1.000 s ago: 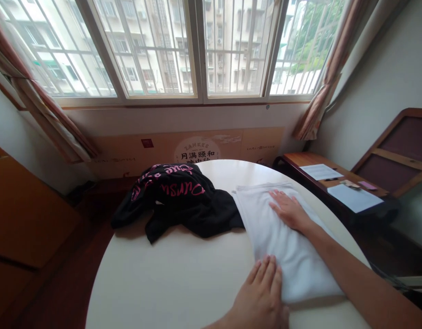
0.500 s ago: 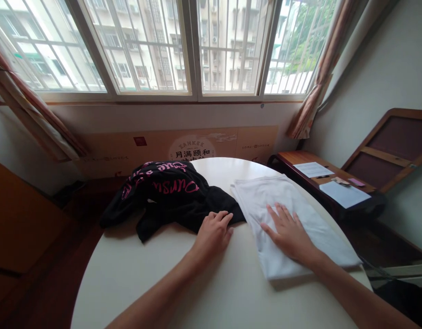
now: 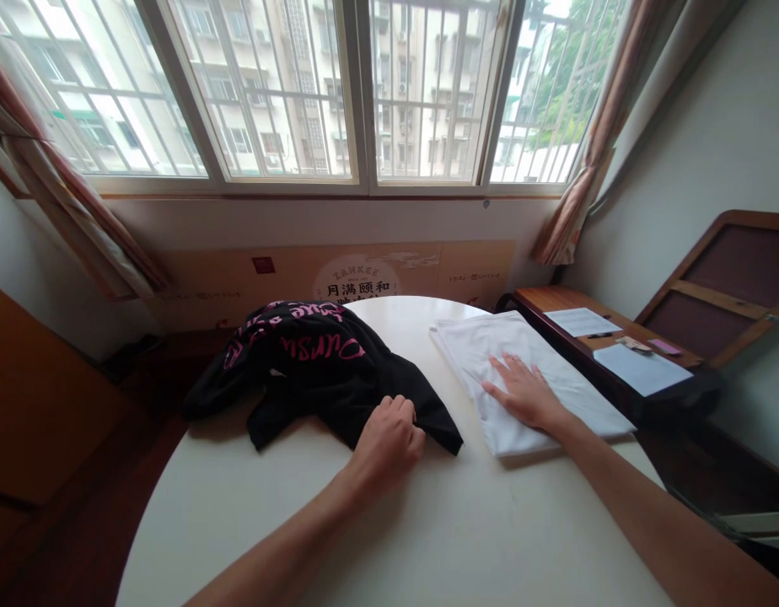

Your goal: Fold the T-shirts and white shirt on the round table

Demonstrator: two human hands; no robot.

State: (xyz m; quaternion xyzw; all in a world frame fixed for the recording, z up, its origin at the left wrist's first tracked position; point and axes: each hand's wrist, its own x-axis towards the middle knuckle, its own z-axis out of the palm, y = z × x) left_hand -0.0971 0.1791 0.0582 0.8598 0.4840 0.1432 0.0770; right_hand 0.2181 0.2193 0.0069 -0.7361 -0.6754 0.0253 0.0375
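Observation:
A black garment with pink lettering [image 3: 339, 379] lies crumpled on the left half of the round white table [image 3: 389, 539]. My left hand [image 3: 393, 434] is closed at its near edge, fingers curled over a fold of the cloth. To the right lies a folded white cloth [image 3: 572, 396], flat, perhaps a garment. My right hand [image 3: 522, 388] rests on it palm down, with the fingers spread. A gap of bare tabletop separates the black garment from the white cloth.
Beyond the table's far edge is a wall with a printed cardboard panel [image 3: 415, 261] under a barred window. A low wooden side table [image 3: 534, 299] at the right bears papers [image 3: 642, 368] and a pen. Curtains [image 3: 572, 211] hang at both sides.
The white cloth has slid away from me under my right hand, clear of the black garment. My left hand has curled onto the black garment, whose right end has come nearer me.

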